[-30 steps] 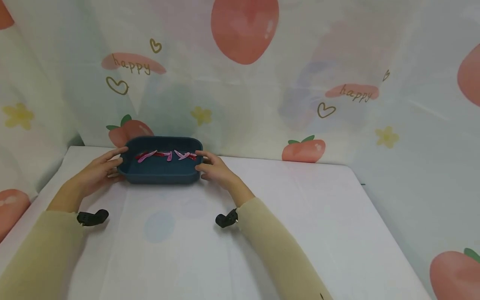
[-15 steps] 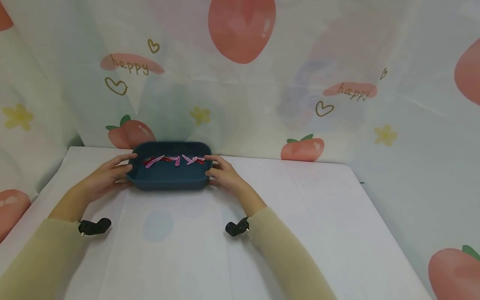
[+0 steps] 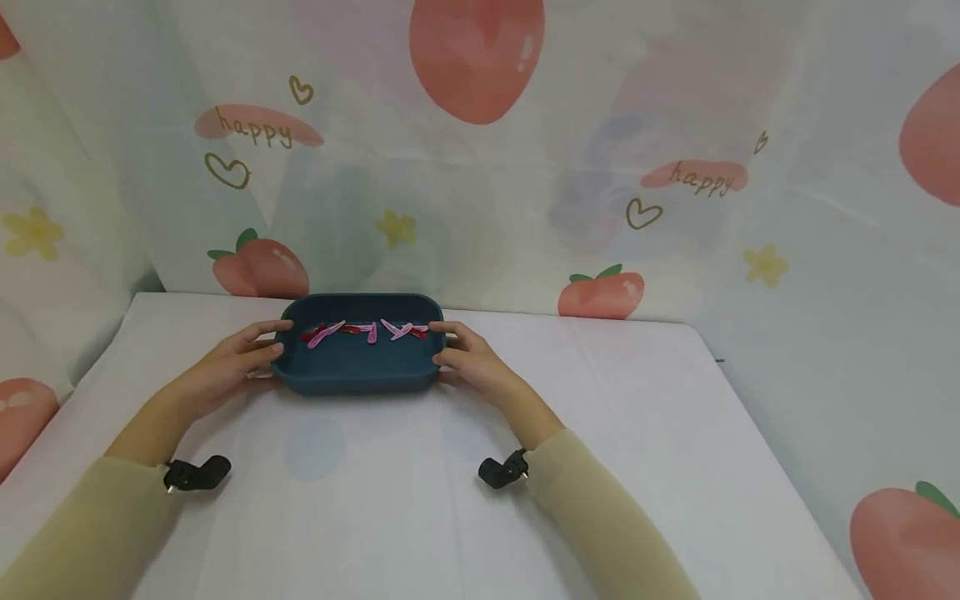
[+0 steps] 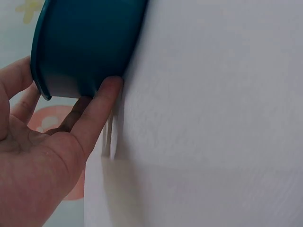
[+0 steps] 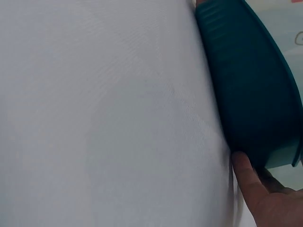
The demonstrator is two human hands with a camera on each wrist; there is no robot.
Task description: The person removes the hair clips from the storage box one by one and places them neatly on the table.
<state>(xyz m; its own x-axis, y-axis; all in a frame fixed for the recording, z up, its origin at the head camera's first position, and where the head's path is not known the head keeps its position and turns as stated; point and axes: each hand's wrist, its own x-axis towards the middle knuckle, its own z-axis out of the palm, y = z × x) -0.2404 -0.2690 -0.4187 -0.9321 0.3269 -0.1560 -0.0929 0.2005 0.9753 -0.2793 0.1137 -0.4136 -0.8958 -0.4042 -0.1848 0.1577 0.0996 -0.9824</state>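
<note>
A dark blue tray (image 3: 360, 385) with rounded corners is at the back of the white table. Pink and red hair clips (image 3: 326, 333) lie across its inside in a loose row. My left hand (image 3: 225, 367) grips the left end, with fingertips on the rim and another digit low on the side wall. At the opposite end my right hand (image 3: 480, 362) holds the tray in the same way. The left wrist view shows the left fingers (image 4: 102, 106) against the outer wall near its base. From the right wrist, a fingertip (image 5: 242, 161) presses at the bottom edge.
The white-covered table (image 3: 360, 517) reaches toward me and to the right. Behind it hangs a printed curtain (image 3: 480, 208) with peaches and hearts. Black wrist cameras (image 3: 197, 473) sit at both cuffs.
Both hands have brought the tray toward me and to the right, away from the curtain. The hair clips have moved along inside it. The grip on both ends stays the same.
</note>
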